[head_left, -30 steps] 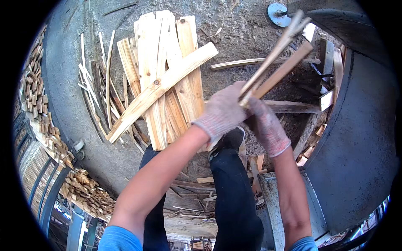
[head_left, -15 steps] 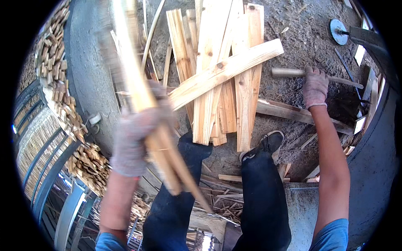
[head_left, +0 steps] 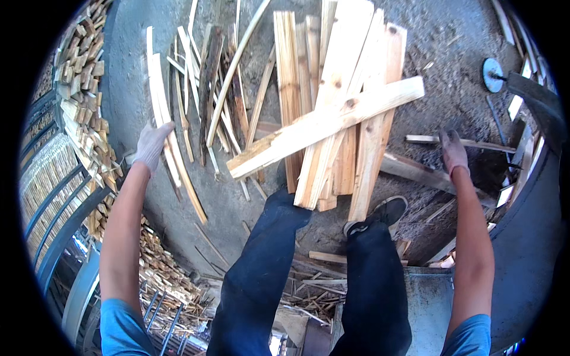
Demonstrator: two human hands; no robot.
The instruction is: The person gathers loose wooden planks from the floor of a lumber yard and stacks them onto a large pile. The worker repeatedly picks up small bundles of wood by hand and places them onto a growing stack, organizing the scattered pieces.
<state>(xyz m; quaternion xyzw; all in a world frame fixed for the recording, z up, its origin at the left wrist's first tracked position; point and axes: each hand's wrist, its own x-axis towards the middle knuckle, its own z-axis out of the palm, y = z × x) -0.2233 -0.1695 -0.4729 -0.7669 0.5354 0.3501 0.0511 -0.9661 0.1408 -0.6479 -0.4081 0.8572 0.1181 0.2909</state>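
My left hand (head_left: 153, 144), in a pale work glove, is closed round several thin wooden strips (head_left: 159, 98) at the left, low over the concrete floor. Off to the right, my gloved right hand (head_left: 453, 151) has its fingers closed over a wooden stick (head_left: 420, 139) that points sideways; the stick's far right end is lost among dark clutter. Between the two hands lies a pile of pale planks (head_left: 329, 95), with one plank (head_left: 332, 126) slanting across the top.
Loose strips and bark-edged offcuts (head_left: 209, 83) lie beside the left hand. Stacked wood pieces (head_left: 86, 113) line the left edge. A round metal disc (head_left: 493, 75) on a shaft juts in at the right, above a grey beam (head_left: 415, 169). My shoe (head_left: 389, 210) stands by the planks.
My left hand has swung outward to the left with the strips, uncovering the loose offcuts on the floor. The right hand stays at the stick. The view has shifted slightly.
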